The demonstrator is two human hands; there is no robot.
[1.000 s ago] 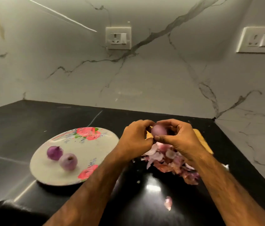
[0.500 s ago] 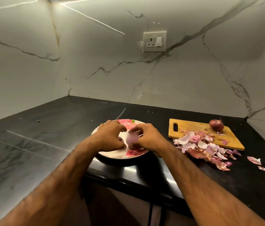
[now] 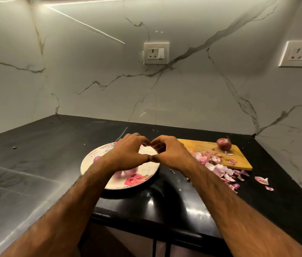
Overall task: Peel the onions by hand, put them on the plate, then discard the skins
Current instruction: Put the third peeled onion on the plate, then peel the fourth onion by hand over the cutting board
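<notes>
We are hovering both hands over the floral plate (image 3: 89, 160): left hand (image 3: 127, 154) and right hand (image 3: 170, 154) curled, thumbs touching, gripping nothing visible. A peeled onion (image 3: 127, 172) is lying blurred on it. Skins (image 3: 220, 169) are littering the counter beside; farther, an unpeeled onion (image 3: 224, 144) is sitting on the cutting board (image 3: 239, 160).

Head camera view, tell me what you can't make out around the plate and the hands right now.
- Onions on the plate: mostly hidden by the left hand and forearm; only blurred purple patches show, so no count.
- Fingertips of left hand and right hand: touching, but whether they pinch anything is too small to tell.
- Skins: pile's near-left edge covered by the right wrist.
</notes>
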